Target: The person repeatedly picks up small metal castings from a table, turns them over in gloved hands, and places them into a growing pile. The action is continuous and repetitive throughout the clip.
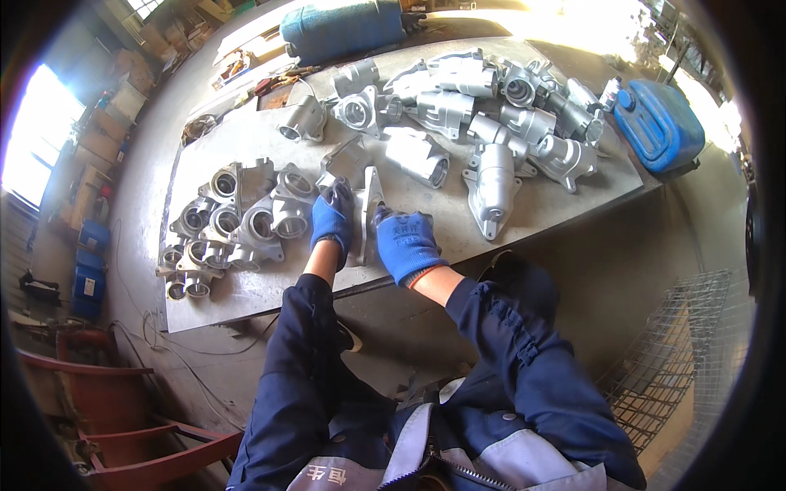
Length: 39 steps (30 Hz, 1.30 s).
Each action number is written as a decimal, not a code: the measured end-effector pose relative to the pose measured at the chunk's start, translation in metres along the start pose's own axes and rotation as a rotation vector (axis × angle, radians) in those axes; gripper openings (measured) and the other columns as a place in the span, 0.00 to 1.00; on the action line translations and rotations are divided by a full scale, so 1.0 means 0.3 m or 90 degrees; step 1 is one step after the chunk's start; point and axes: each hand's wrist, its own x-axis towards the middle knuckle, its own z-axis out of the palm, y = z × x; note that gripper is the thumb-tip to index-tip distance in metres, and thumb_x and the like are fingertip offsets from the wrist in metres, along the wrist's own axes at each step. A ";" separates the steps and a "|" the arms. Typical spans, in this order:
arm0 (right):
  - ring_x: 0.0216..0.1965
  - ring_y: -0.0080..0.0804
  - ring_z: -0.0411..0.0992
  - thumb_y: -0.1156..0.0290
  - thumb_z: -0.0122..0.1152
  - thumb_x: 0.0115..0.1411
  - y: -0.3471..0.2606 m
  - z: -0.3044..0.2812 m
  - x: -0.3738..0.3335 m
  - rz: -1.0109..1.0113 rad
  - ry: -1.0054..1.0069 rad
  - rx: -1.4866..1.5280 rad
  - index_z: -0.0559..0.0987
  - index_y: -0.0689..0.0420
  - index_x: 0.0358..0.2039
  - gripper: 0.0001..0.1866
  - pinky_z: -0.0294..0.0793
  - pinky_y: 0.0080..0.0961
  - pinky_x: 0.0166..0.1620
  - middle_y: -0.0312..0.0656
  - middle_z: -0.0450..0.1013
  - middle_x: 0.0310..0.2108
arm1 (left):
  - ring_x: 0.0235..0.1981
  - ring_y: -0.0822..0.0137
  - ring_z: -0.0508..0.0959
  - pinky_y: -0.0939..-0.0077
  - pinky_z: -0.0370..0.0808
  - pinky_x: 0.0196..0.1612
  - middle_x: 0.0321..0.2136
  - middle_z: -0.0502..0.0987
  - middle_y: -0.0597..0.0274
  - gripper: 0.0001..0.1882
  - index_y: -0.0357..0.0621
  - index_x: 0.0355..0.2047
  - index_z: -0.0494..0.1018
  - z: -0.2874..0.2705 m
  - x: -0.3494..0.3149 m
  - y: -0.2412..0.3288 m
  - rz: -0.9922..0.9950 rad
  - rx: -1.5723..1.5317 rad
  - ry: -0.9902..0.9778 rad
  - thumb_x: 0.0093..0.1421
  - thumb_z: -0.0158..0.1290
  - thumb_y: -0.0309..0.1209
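Observation:
A silver metal casting (371, 209) with a flat flange stands near the front edge of the grey metal table (344, 282), between my gloved hands. My left hand (333, 219), in a blue glove with dark fingers, is closed on its left side. On the flange's right side, my right hand (408, 242) has its fingers curled, with the tips at the flange edge; the palm hides part of the grip. Just beyond my left hand lies another casting (347, 157). A group of castings with round open bores (223, 219) stands close together on the left.
Several castings lie loosely piled (491, 106) at the back right. A blue jerrycan (657, 123) stands at the right corner, and a blue drum-like object (344, 31) lies behind the table. A red metal frame (139, 401) is at lower left, a wire mesh (671, 344) at lower right.

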 end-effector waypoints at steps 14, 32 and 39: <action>0.30 0.46 0.79 0.69 0.46 0.63 -0.077 -0.018 -0.205 0.036 -0.145 0.086 0.80 0.53 0.32 0.12 0.74 0.44 0.33 0.48 0.78 0.26 | 0.41 0.45 0.78 0.61 0.73 0.41 0.38 0.78 0.39 0.24 0.35 0.44 0.73 -0.007 -0.010 0.011 -0.009 0.040 0.003 0.67 0.41 0.46; 0.39 0.54 0.76 0.62 0.67 0.48 0.066 0.032 -0.165 -0.011 -0.264 0.276 0.76 0.56 0.47 0.25 0.75 0.41 0.44 0.58 0.77 0.35 | 0.40 0.52 0.80 0.59 0.72 0.45 0.35 0.78 0.38 0.36 0.32 0.42 0.75 -0.067 -0.052 -0.117 -0.257 0.020 -0.183 0.64 0.37 0.59; 0.35 0.44 0.76 0.68 0.69 0.50 0.073 0.325 -0.146 0.157 -0.277 0.719 0.76 0.60 0.46 0.22 0.75 0.35 0.40 0.52 0.78 0.35 | 0.35 0.59 0.81 0.66 0.76 0.41 0.36 0.80 0.50 0.26 0.35 0.47 0.74 -0.092 -0.031 -0.154 -0.174 -0.211 -0.194 0.68 0.43 0.48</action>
